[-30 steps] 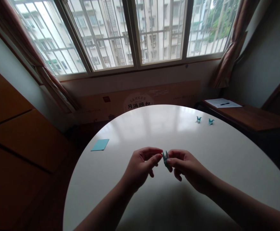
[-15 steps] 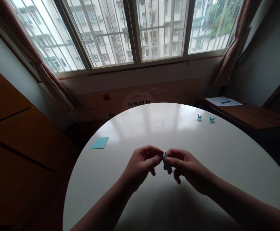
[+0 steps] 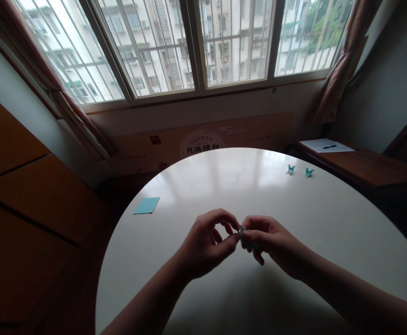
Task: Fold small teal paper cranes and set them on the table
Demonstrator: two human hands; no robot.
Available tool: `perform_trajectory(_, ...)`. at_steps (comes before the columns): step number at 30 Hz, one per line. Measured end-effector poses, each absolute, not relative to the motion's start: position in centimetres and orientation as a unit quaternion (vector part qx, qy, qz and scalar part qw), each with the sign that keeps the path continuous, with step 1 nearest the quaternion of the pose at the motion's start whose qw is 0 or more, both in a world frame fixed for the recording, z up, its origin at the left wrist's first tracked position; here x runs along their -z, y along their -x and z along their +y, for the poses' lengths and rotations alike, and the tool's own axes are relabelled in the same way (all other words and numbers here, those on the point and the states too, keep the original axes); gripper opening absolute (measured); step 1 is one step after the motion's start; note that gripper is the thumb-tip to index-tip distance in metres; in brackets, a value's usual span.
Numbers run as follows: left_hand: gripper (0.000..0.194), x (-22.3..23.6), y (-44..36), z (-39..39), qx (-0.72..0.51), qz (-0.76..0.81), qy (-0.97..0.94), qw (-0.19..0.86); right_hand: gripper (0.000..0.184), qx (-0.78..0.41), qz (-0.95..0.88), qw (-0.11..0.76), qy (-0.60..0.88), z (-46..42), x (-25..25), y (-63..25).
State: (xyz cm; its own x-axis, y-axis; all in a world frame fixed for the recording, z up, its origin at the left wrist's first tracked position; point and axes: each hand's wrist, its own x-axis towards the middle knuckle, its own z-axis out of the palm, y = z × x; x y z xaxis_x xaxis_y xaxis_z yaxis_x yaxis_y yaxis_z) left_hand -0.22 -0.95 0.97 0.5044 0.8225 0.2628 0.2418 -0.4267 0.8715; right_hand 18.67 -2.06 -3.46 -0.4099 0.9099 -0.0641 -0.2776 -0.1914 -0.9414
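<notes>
Between my two hands, above the white round table (image 3: pixel 175 298), is a small folded piece of teal origami paper (image 3: pixel 248 242). My right hand (image 3: pixel 271 239) pinches its body between thumb and fingers and covers part of it. At its thin upper-left tip, my left hand (image 3: pixel 212 239) closes thumb and forefinger in a pinch. Two finished teal origami birds, one on the left (image 3: pixel 290 170) and one on the right (image 3: pixel 308 172), stand near the table's far right edge. A stack of square teal paper (image 3: pixel 146 205) lies near the left edge.
Right of the table is a brown wooden desk (image 3: pixel 385 166) bearing a white sheet (image 3: pixel 324 145) and a dark pen (image 3: pixel 329 147). Orange-brown cabinets (image 3: pixel 11 232) stand at the left. Beyond the table, a printed box (image 3: pixel 238 135) sits beneath the barred window.
The origami piece has tilted, its body turning flatter within my right hand. My left thumb and forefinger have shifted onto its tip, and the left hand's fingers arch more.
</notes>
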Motion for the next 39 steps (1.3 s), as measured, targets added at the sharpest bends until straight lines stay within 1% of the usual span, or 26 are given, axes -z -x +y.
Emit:
perform_trajectory(4,0.008,-0.9,0.5,-0.7,-0.36,0.338,-0.764,0.415,0.027,-0.709,-0.455,0.431,0.323,-2.0,3.5,-18.8)
perform_trajectory(7,0.001,-0.8,0.6,-0.5,-0.369,0.325,-0.754,0.436,0.026,-0.721,-0.447,0.427,0.313,-2.1,3.5,-18.9)
perform_trajectory(15,0.011,-0.4,0.4,-0.1,-0.355,0.329,-0.684,0.546,0.028,-0.755,-0.426,0.399,0.299,-2.0,3.4,-19.0)
perform_trajectory(19,0.015,0.1,0.4,0.1,-0.338,0.328,-0.657,0.588,0.03,-0.755,-0.429,0.398,0.296,-2.0,3.6,-19.1)
perform_trajectory(21,0.014,0.1,0.4,0.0,-0.335,0.324,-0.657,0.593,0.03,-0.755,-0.432,0.396,0.295,-1.9,3.7,-19.2)
perform_trajectory(24,0.004,-0.2,0.3,-0.3,-0.338,0.323,-0.697,0.544,0.03,-0.752,-0.441,0.39,0.297,-1.9,3.8,-19.3)
perform_trajectory(28,0.01,-0.6,0.5,-0.7,-0.338,0.314,-0.765,0.449,0.028,-0.735,-0.466,0.385,0.308,-1.8,3.8,-19.3)
perform_trajectory(33,0.012,-0.6,0.9,-0.4,-0.336,0.281,-0.809,0.392,0.027,-0.716,-0.485,0.383,0.324,-1.8,3.9,-19.4)
perform_trajectory(39,0.013,-0.5,1.0,-0.4,-0.362,0.272,-0.84,0.299,0.021,-0.7,-0.508,0.399,0.303,-1.8,3.7,-19.5)
